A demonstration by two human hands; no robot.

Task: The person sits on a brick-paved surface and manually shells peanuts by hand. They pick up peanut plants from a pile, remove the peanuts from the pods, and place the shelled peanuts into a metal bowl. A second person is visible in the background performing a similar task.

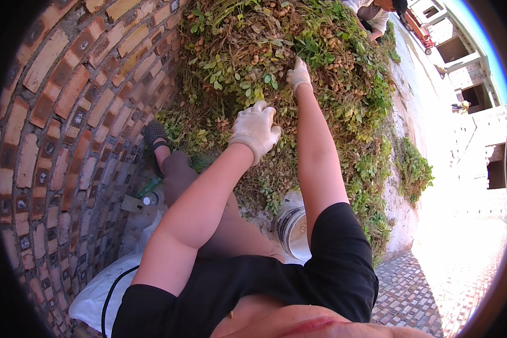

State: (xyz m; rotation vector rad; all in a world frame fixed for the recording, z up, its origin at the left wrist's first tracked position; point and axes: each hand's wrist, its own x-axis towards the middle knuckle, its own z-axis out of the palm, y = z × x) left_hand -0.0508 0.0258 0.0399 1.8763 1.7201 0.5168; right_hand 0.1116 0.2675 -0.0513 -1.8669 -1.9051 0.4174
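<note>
A large heap of pulled peanut plants [236, 55], with leaves, dry stems and pods, rises before me. My right hand [299, 76], in a pale knit glove, reaches into the heap, its fingertips against the stems and leaves. Whether those fingers grip a stem is hidden. Nearer to me, my left hand [254, 129] wears a matching glove and is over the lower front of the heap. Its thumb stands apart from the bent fingers, and nothing shows in it. Clusters of peanut pods [331, 42] hang above and right of my right hand.
A brick wall [72, 118] runs close along my left. A white bucket [293, 232] stands under my right arm. A plastic bottle [151, 198] and a white sack [105, 287] lie by the wall. Another person [374, 17] bends over the heap's far right side.
</note>
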